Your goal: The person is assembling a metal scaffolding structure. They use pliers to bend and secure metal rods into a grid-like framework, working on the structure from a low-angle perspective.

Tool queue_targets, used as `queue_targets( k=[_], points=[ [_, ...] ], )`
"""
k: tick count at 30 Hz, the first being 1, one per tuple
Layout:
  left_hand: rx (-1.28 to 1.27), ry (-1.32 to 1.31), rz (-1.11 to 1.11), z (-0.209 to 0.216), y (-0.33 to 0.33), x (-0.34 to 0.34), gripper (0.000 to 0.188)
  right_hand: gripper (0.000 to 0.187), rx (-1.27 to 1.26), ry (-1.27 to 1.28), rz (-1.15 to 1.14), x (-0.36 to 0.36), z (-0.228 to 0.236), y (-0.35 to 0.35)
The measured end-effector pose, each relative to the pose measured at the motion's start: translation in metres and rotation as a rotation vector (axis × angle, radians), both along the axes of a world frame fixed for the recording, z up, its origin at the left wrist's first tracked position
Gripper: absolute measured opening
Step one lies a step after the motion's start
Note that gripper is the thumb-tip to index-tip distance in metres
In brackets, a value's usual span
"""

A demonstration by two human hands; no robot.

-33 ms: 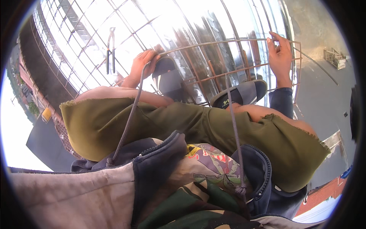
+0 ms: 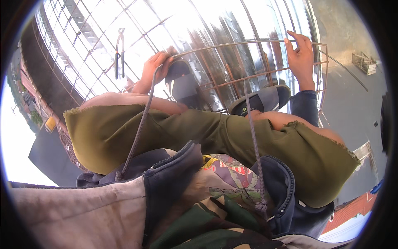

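Note:
My left hand (image 2: pixel 154 70) is closed, its fingers curled round the left end of a thin steel rod (image 2: pixel 232 45). The rod lies across a mesh of steel bars (image 2: pixel 248 77), in front of my feet. At the rod's right part, my right hand (image 2: pixel 300 56) touches it with the thumb and index finger stretched apart. The other fingers of that hand are loosely bent and partly hidden. Long-handled pincers with dark handles (image 2: pixel 120 62) lie on the mesh, left of my left hand.
My dark shoes (image 2: pixel 265 99) rest on the mesh. Bright, shiny sheeting shows beneath the bars. A loose bar (image 2: pixel 346 70) sticks out past the mesh's right edge. A small wooden crate (image 2: pixel 365 63) stands on the grey ground at the right. A dark curved edge (image 2: pixel 39 62) borders the left.
My right hand has slid slightly left along the rod, its thumb and index finger a little wider apart. My left hand stays at the rod's left end.

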State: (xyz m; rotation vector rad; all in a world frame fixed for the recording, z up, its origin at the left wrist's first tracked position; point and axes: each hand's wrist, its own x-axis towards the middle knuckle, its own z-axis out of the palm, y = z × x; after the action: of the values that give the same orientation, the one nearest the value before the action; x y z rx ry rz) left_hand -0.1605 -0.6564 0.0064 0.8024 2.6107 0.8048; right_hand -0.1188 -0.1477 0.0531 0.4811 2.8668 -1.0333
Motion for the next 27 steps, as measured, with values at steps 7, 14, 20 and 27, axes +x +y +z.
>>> queue_targets(
  k=[7, 14, 20, 27],
  points=[
    [0.030, -0.189, 0.134, 0.003, -0.010, 0.018, 0.012, 0.028, 0.205, -0.170, 0.324, 0.004, -0.034, 0.001],
    [-0.083, 0.055, -0.004, 0.024, 0.058, 0.003, 0.018, 0.024, 0.320, -0.135, 0.176, -0.034, -0.051, 0.052],
    [-0.364, -0.036, -0.121, 0.021, 0.037, -0.012, 0.037, 0.028, 0.221, -0.084, 0.209, -0.049, -0.059, 0.077],
    [-0.547, 0.009, -0.214, 0.073, 0.016, -0.018, 0.041, 0.027, 0.121, -0.058, 0.179, -0.049, -0.060, 0.082]
  ],
)
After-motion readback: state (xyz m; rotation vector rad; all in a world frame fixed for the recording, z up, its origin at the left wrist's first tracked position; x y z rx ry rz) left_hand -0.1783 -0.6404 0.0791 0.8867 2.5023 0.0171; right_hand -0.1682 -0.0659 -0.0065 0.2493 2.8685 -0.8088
